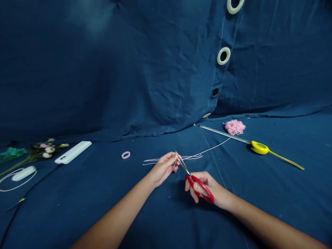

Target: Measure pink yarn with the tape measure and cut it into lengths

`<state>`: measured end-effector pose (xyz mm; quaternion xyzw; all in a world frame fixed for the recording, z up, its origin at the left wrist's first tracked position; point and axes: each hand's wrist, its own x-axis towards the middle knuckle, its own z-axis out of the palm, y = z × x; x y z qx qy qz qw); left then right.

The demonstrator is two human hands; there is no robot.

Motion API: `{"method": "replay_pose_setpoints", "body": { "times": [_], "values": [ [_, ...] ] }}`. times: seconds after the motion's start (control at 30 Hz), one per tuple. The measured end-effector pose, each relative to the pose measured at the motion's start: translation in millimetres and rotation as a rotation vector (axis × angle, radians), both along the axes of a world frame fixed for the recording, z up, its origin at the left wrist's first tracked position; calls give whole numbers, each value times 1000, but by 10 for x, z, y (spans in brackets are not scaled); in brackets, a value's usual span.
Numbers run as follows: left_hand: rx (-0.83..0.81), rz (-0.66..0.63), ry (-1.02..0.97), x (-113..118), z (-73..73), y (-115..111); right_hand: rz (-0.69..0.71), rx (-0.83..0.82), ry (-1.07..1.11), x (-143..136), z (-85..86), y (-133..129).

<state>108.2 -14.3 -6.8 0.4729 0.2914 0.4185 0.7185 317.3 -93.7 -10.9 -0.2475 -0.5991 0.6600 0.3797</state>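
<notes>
My left hand (166,167) is closed in a pinch on a thin pink string (207,150). In my right hand (203,186) is a pair of red-handled scissors (193,180), with fingers through the loops. The blade tips meet the string at my left fingertips; whether the blades are fully together I cannot tell. Several pink strands lie on the cloth on both sides of my left hand. One strand runs right toward a fluffy pink bundle of string (234,127). Left of my hands lies a small pink ring (126,155).
A yellow tape measure (259,147) lies at right, its blade (225,133) drawn out. At left are a white power strip (74,152), a white corded device (24,173), artificial flowers (48,149) and a black cable (32,188). Dark blue cloth (155,69) hangs behind.
</notes>
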Motion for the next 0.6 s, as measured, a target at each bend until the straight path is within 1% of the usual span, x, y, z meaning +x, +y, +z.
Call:
{"method": "replay_pose_setpoints", "body": {
  "times": [0.1,0.13,0.17,0.2,0.33,0.4,0.47,0.6],
  "values": [
    [-78,1,-82,-30,1,37,68,-79,-134,9,-25,-40],
    [-96,1,-100,-35,3,43,89,-77,-178,6,-26,-54],
    [-111,1,-116,-37,6,48,104,-41,-219,0,-21,-68],
    [-127,2,-127,-38,9,52,113,33,-257,-12,-8,-81],
    [-175,8,-156,-39,16,63,103,454,-376,-76,70,-127],
    [-189,-5,-163,-42,18,67,114,571,-422,-96,93,-137],
    [-201,-23,-163,-44,22,68,129,597,-449,-95,103,-138],
    [-203,-43,-151,-41,30,60,152,535,-464,-45,147,-128]
  ]
}}
